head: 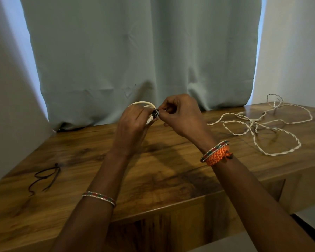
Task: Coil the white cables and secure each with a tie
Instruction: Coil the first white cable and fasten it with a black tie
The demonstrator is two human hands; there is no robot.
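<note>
1. Left hand (133,122) raised above the middle of the tabletop (171,179), toward its far edge, back of the hand facing the camera; grip closed around a coiled white cable (141,103).
2. Only the upper arc of that coil visible above the knuckles, plus a few white turns just below the fingers; the rest hidden behind the hand.
3. Right hand (182,115) close beside the left, fingers curled, thumb and forefinger pinching a thin black tie (155,113) wrapped on the coil.
4. Tie small and dark between the two hands; impossible to tell whether already fastened or how many times wound.
5. Second white cable (262,128), twisted and uncoiled, spread in loose loops near the far right corner of the tabletop, well apart from the hands; one loop lifted a little at the far edge.
6. More black ties (45,176) lying near the left edge of the tabletop; their number hard to count, thin against the dark wood.
7. Beaded bangle (99,197) on the left forearm; orange woven band (217,154) with another bangle beside it on the right wrist.
8. Grey curtain (135,51) hanging behind the far edge; both arms cut off by the lower border.
</note>
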